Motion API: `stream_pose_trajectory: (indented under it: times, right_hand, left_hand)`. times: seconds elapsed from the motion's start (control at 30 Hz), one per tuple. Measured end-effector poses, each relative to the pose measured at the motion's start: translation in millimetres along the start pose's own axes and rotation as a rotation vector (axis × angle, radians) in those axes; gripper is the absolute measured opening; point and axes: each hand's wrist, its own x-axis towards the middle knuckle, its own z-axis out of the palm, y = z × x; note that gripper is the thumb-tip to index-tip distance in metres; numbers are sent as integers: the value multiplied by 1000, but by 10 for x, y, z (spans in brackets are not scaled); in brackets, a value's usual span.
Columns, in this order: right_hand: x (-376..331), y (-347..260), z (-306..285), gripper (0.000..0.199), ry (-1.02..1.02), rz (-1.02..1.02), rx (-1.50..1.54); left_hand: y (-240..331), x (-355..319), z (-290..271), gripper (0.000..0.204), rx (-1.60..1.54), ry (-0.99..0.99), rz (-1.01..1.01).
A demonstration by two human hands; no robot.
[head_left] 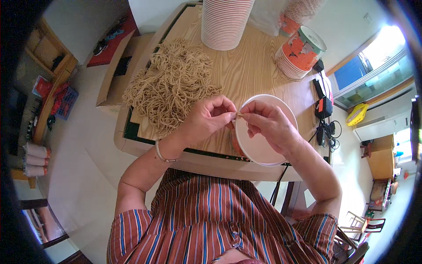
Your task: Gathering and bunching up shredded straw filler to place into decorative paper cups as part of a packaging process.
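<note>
In front of me my left hand (pixel 211 115) and my right hand (pixel 271 124) meet, thumbs and forefingers pinched close together. Between their fingertips is a short bit of tan cord (pixel 238 115), mostly covered by the fingers. A round paper bucket (pixel 259 155), white inside with some orange on its outer wall, tilts at the table's near edge with its mouth toward me. My right hand is over its mouth; the left is just beside its rim. Left of the hands lies a big tangled heap of tan cords (pixel 169 83).
A tall stack of white paper buckets (pixel 226 22) stands at the far edge of the wooden table (pixel 246 66). Farther right are orange-and-green printed buckets (pixel 295 55). Black power adapters and cables (pixel 324 108) line the right edge. An open cardboard box (pixel 115 83) is at the left.
</note>
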Motion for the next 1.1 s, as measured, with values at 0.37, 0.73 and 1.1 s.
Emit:
stream_pose_trajectory:
  times: [0.37, 0.73, 1.1]
  right_hand:
    - [12, -31, 29, 14, 27, 18, -98]
    - [51, -21, 35, 18, 13, 15, -63]
    - [59, -2, 15, 18, 20, 0, -26]
  left_hand:
    - [-26, 38, -17, 7, -27, -29, -20]
    - [25, -55, -2, 16, 249, 32, 53]
    - [56, -15, 80, 19, 417, 127, 203]
